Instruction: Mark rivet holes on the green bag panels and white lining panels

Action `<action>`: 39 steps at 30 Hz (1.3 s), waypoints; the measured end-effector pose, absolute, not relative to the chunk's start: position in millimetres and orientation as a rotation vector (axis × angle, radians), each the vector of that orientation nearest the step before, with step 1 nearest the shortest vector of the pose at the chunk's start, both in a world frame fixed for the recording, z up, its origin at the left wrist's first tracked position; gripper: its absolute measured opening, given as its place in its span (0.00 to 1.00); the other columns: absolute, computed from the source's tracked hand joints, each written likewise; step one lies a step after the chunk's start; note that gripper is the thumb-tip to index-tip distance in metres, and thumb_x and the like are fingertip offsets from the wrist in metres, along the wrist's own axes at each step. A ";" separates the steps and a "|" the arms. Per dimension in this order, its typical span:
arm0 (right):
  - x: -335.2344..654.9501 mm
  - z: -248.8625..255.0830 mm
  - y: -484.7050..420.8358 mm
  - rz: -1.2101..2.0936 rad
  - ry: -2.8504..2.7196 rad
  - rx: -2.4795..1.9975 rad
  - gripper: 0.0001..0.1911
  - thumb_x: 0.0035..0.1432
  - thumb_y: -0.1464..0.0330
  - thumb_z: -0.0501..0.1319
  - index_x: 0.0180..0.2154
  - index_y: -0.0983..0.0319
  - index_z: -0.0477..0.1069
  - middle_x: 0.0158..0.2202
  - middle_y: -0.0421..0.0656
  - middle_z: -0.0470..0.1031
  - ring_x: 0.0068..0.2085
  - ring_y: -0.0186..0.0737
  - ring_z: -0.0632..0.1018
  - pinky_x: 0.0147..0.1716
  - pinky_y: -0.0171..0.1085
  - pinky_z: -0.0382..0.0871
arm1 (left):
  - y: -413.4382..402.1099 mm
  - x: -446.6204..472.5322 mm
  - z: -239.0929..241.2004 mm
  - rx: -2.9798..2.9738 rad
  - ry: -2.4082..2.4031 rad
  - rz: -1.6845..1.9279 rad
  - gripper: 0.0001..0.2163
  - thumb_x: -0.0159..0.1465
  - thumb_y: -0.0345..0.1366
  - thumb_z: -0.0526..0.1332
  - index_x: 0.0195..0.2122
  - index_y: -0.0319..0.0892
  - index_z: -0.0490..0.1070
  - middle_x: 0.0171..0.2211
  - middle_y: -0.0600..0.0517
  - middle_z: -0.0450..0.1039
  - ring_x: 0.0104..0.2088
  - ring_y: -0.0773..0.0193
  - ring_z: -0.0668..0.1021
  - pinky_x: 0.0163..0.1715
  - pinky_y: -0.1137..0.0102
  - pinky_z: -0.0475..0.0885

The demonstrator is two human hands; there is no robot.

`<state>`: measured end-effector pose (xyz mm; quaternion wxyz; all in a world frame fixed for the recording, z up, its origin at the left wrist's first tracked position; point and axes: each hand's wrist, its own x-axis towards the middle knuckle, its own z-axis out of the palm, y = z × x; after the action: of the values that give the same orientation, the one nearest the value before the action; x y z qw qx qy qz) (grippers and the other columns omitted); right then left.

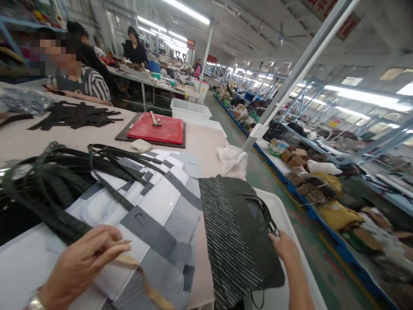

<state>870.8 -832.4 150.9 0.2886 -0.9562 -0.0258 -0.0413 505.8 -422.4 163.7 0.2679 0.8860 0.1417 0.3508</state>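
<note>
My left hand (85,258) is closed in a pinch over the white and grey sheets. Something small and pointed shows at its fingertips, too small to name. Just below them a tan strip (150,290) runs toward the near edge. At the right, the fingers of my right hand (284,247) are closed on the thin black straps (267,215) of a dark bag piece (237,193). One part of that piece is plain dark green, the other black with slanted white print. Grey and white cut pieces (158,232) lie flat between my hands. Dark webbing straps (61,181) loop over their far left part.
A hammer (155,120) rests on a red board (158,131). Black strips (75,115) lie on the table at the far left. A white plastic bag (231,160) hangs near the right edge, beside a metal post (258,129). Other people sit and stand beyond.
</note>
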 end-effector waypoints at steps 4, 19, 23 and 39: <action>812.7 136.1 -775.8 0.147 -0.242 -2.421 0.23 0.49 0.54 0.60 0.41 0.61 0.79 0.37 0.51 0.82 0.40 0.53 0.81 0.44 0.48 0.73 | -443.3 513.3 188.4 2.475 0.070 0.894 0.19 0.66 0.46 0.59 0.21 0.41 0.63 0.26 0.54 0.70 0.26 0.71 0.74 0.28 0.77 0.71; 645.1 185.3 -590.8 0.079 -1.679 -1.581 0.04 0.63 0.74 0.58 0.36 0.63 0.71 0.29 0.44 0.76 0.31 0.39 0.74 0.30 0.37 0.67 | -448.6 503.4 177.3 2.597 0.034 0.704 0.15 0.69 0.45 0.54 0.28 0.42 0.63 0.23 0.56 0.66 0.23 0.68 0.70 0.24 0.73 0.63; 640.5 176.8 -580.6 0.023 -1.662 -1.583 0.06 0.61 0.76 0.57 0.34 0.63 0.72 0.29 0.44 0.77 0.30 0.39 0.74 0.30 0.37 0.66 | -445.7 501.1 172.9 2.513 0.098 0.568 0.11 0.72 0.39 0.51 0.33 0.43 0.65 0.24 0.57 0.68 0.25 0.70 0.74 0.27 0.75 0.66; 748.9 71.9 -525.5 0.715 -0.130 -1.566 0.20 0.39 0.56 0.70 0.27 0.67 0.75 0.21 0.41 0.74 0.20 0.31 0.72 0.18 0.31 0.67 | -409.7 497.7 152.6 2.659 0.292 0.743 0.11 0.72 0.37 0.50 0.38 0.42 0.71 0.30 0.53 0.75 0.29 0.67 0.78 0.30 0.74 0.73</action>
<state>748.9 -525.5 71.9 0.6500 -0.6893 -0.0570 0.3149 497.7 -409.7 152.6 0.1818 0.9418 0.1035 0.2631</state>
